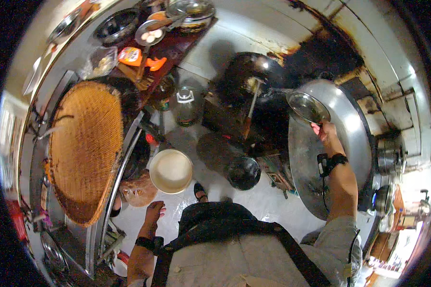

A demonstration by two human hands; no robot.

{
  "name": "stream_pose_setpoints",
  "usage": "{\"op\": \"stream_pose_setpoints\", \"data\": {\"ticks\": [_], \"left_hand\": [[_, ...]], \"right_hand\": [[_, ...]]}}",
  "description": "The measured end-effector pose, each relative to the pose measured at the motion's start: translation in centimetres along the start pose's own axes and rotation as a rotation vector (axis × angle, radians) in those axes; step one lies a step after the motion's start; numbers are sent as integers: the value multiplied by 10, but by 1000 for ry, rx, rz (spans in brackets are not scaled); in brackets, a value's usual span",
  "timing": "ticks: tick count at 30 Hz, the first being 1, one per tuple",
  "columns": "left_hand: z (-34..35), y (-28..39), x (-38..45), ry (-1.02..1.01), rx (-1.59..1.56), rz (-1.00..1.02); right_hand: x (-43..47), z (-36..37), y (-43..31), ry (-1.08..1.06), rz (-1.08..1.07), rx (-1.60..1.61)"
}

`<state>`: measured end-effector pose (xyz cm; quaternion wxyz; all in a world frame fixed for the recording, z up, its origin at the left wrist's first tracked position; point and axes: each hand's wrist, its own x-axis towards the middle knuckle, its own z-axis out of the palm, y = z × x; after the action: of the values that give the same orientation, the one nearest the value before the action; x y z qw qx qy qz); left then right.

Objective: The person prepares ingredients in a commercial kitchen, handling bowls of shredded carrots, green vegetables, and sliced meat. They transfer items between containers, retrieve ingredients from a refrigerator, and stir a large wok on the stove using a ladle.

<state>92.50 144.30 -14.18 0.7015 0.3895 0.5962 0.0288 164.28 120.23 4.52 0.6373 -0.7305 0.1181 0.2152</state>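
Observation:
My right hand (325,130) grips the near rim of a shiny round pan or lid (308,107), whose handle points left. It is held over a very large metal wok (309,172) on my right. Left of it, a dark, smaller wok (262,64) sits at the back, with a long-handled spatula (253,104) reaching towards me. My left hand (154,212) hangs low beside my body, fingers loosely bent, and I see nothing in it. Nearest to it are a pale round bucket (171,171) and a plastic bag with brownish contents (140,189).
A large woven basket tray (88,154) lies on a metal-edged counter at left. The dark red table (186,46) carries a bowl of eggs (151,36), an orange spray bottle (131,55) and several pans. A glass jar (189,107) and a black bucket (243,173) stand low ahead.

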Motion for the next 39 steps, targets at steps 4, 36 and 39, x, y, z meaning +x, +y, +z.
{"op": "stream_pose_setpoints", "data": {"ticks": [4, 36, 39], "left_hand": [[-24, -55, -43, 135, -167, -49], [-118, -513, -235, 335, -762, -20], [-176, -439, -281, 687, -498, 221]], "right_hand": [[31, 9, -26, -3, -86, -174], [-216, -115, 79, -239, -193, 3], [-339, -23, 193, -494, 309, -73]]}}
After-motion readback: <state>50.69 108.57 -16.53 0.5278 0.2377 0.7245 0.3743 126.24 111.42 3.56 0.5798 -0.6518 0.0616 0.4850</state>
